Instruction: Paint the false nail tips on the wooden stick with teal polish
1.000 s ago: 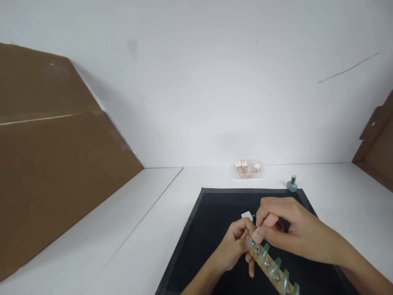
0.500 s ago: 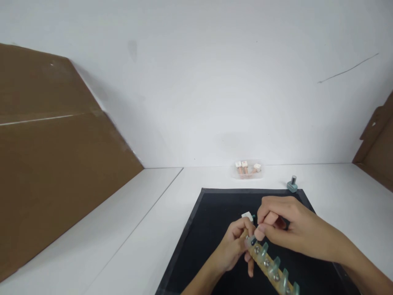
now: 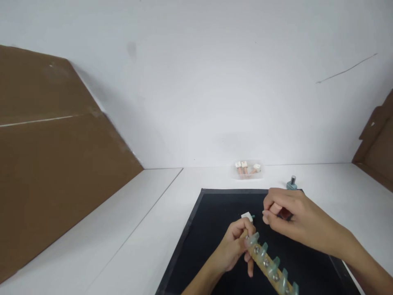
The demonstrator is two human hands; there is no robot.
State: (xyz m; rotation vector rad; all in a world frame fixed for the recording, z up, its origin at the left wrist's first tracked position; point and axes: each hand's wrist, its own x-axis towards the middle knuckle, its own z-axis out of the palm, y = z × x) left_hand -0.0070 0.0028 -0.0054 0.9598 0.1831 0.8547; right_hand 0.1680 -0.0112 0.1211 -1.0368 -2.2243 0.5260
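My left hand (image 3: 231,246) is closed around the upper end of a yellowish strip (image 3: 263,268). Along that strip stand several translucent green curved pieces (image 3: 272,266), with round metal pieces (image 3: 266,262) between them. Just beyond my left fingers shows a white block (image 3: 246,216) with a bit of green beside it. My right hand (image 3: 291,213) is pinched on a small peach-coloured piece (image 3: 275,208), up and to the right of the strip and apart from it. My fingers cover much of that piece, so its whole shape is hidden.
A black mat (image 3: 221,209) lies under both hands on the white table (image 3: 138,237). Behind it, a clear box (image 3: 247,176) holds white-topped peach sticks. A blue-grey object with a metal top (image 3: 292,183) stands by the mat's far right corner. Cardboard panels (image 3: 61,164) flank both sides.
My right hand has drawn up and right, away from the strip, with the peach-coloured piece still in its fingers. The first green piece now shows more fully. My left hand has barely moved.
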